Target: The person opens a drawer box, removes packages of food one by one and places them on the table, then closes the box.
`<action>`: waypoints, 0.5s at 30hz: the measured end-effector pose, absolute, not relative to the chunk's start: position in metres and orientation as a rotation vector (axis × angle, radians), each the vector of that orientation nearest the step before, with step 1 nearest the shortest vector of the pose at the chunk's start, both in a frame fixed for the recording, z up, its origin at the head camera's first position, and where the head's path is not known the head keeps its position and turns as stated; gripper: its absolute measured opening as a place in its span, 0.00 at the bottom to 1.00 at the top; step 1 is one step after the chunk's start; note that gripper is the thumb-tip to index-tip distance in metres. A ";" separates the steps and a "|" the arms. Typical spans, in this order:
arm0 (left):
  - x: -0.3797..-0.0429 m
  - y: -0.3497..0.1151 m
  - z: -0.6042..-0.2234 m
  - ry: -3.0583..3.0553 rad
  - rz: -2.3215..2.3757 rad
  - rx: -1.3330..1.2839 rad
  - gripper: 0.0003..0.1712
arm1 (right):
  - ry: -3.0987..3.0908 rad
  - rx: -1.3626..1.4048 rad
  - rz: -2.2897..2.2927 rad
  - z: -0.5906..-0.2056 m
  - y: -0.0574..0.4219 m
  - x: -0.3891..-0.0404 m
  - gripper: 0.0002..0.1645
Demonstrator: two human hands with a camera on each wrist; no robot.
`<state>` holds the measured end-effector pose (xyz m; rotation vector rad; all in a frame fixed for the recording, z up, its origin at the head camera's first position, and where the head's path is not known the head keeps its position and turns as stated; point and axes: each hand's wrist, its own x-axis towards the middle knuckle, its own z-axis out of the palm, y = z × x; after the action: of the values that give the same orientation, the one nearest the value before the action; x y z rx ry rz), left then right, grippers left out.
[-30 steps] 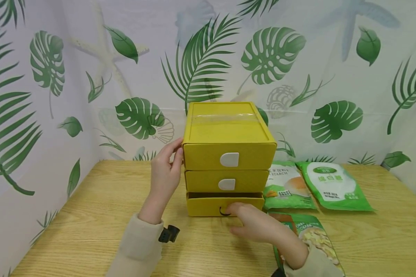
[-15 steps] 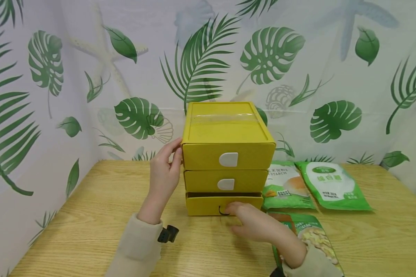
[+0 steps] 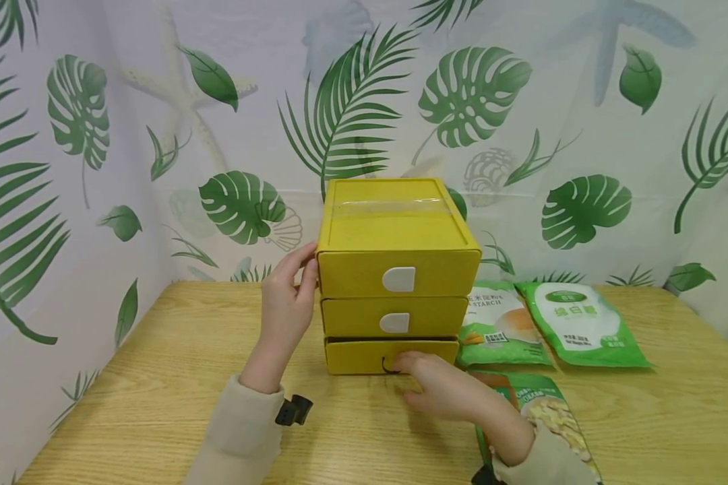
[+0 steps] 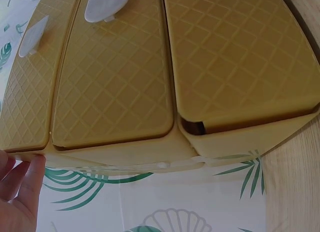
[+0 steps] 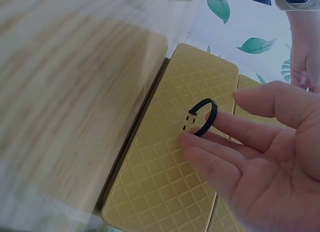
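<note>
A yellow cabinet with three stacked drawers stands on the table. Its bottom drawer sits slightly out, with a narrow dark gap above its front. My right hand has its fingertips against that front, beside a black loop handle; the thumb is held apart. In the right wrist view the fingers are extended and the loop lies around or just beside a fingertip. My left hand rests its fingertips on the cabinet's left side near the top drawer. White tab handles mark the upper two drawers.
Right of the cabinet lie a starch bag and a green-and-white bag. A third green food packet lies nearer, partly under the right forearm. A leaf-patterned cloth hangs behind the wooden table.
The bottom drawer has slid inward, and the gap above its front has narrowed. My right hand has moved slightly forward with it. My left hand keeps its place on the cabinet side.
</note>
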<state>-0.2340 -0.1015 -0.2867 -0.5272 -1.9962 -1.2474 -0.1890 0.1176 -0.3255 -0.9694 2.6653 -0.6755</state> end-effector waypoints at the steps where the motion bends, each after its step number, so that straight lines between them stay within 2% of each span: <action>1: -0.234 -0.101 -0.287 -1.998 -1.249 -0.527 0.15 | 2.669 -0.973 -0.673 -0.326 0.118 -0.189 0.22; 15: -0.234 -0.101 -0.285 -1.983 -1.259 -0.536 0.16 | 2.678 -0.962 -0.677 -0.327 0.118 -0.191 0.25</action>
<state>-0.2338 -0.1007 -0.2853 -0.5365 -1.9834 -1.2590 -0.1908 0.1176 -0.3272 -0.9617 2.6778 -0.6773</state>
